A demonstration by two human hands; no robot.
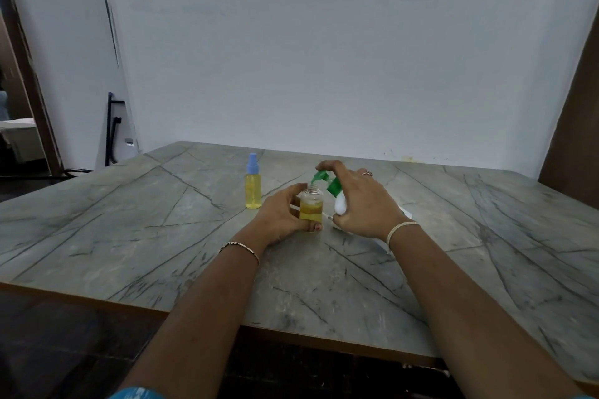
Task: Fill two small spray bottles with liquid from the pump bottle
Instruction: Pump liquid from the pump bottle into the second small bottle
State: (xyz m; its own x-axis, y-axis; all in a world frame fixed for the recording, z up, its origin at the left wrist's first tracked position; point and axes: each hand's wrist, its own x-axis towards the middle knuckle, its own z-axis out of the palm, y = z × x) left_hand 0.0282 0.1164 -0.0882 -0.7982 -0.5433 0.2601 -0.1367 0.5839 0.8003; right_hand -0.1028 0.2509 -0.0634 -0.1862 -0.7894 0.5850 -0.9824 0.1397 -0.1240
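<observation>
- I see the left hand (282, 214) curled round the uncapped spray bottle (311, 207), a clear round plastic one about half full of yellow liquid, standing mid-table.
- The right hand (364, 201) grips the tilted white pump bottle (340, 207), forefinger on its green head, spout over the threaded neck.
- The blue-capped spray bottle (253, 188), full, stands apart at ten o'clock, on the grey veined table (129, 220).
</observation>
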